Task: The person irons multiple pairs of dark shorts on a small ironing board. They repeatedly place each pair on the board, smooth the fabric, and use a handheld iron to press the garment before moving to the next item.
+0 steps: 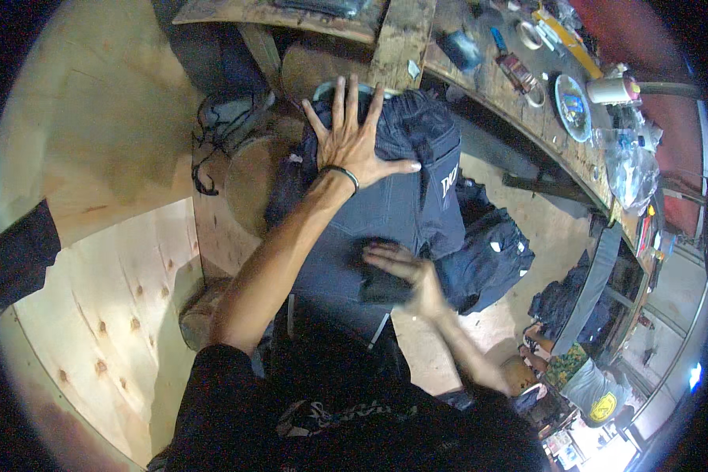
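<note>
A pair of dark blue jeans [401, 204] lies spread in front of me, its waistband toward the far workbench. My left hand [354, 138] presses flat on the waist end with fingers spread; a thin dark band circles the wrist. My right hand [405, 271], blurred by motion, grips a dark block-shaped thing [381, 285] against the denim lower down. What the block is cannot be told. My own dark shirt fills the bottom of the view.
A heap of dark garments [488, 256] lies right of the jeans. A cluttered wooden workbench [527, 110] with a plate, tape roll and bottle curves along the upper right. Plywood panels [94, 236] stand at left. A seated person [582, 377] is at lower right.
</note>
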{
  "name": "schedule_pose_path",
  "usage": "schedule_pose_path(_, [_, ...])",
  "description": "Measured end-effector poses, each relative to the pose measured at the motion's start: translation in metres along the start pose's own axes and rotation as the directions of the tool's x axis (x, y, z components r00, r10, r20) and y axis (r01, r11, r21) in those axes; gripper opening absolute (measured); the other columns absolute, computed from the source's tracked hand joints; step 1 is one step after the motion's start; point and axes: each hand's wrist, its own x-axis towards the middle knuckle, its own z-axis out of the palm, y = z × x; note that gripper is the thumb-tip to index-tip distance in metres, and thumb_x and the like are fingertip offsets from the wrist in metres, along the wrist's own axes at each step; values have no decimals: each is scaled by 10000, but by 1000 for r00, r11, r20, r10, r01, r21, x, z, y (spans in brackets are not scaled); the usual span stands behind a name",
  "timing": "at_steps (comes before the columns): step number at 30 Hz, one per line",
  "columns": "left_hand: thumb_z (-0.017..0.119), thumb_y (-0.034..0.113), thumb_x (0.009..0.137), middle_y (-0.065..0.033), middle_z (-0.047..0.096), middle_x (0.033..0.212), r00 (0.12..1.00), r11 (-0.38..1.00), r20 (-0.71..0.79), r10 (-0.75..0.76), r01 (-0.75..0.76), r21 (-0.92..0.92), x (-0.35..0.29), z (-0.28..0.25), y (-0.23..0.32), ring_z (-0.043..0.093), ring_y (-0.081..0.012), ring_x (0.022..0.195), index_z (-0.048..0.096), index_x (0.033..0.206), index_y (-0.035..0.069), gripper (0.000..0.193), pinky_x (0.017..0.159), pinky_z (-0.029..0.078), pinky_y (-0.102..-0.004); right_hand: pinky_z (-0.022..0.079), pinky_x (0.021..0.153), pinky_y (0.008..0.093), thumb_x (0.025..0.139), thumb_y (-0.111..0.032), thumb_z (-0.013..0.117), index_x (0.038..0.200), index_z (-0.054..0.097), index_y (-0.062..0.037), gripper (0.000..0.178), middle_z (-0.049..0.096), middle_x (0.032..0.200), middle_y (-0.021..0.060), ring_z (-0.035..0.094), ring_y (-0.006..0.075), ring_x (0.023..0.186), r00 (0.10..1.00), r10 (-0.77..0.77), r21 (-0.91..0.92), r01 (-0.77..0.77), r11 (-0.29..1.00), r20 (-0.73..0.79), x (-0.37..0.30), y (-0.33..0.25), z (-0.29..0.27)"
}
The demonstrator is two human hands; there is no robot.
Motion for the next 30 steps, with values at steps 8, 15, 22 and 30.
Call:
schedule_pose_path(8, [713,1015,520,-251,72,1807,994,999,-96,44,-43,15,1,6,-1,-12,-452,1674,258,1741,254,1509,1159,-37,-902,415,1247,490,857,-199,784,1391,743,-71,550,684,1474,179,605,326,1427,986,-13,142,-11,990,167,-16,19,1])
schedule_pose_path(15, [661,997,653,-226,90,1811,972,976,-94,217,-215,32,11,5,-5,67,-466,1668,280,1734,327,1327,1161,26,-910,509,1161,449,836,-74,771,1368,753,-46,533,713,1439,172,672,314,1346,991,47,136,-64,989,126,-46,14,36])
schedule_pose_path(22, [664,961,713,-211,114,1808,938,940,-93,333,-338,-53,21,10,-13,81,-415,1678,248,1740,323,1278,1234,42,-836,441,1235,488,778,-103,833,1395,749,-95,623,703,1466,144,650,316,1377,945,261,333,-314,889,197,-50,1,66])
schedule_pose_path(30, [737,890,718,-184,142,1807,932,925,-37,360,-362,-118,22,8,-16,103,-411,1674,258,1738,291,1276,1216,58,-860,395,1260,529,715,-390,767,1451,711,-90,797,686,1482,164,606,375,1424,994,53,216,-72,974,92,-19,-1,93])
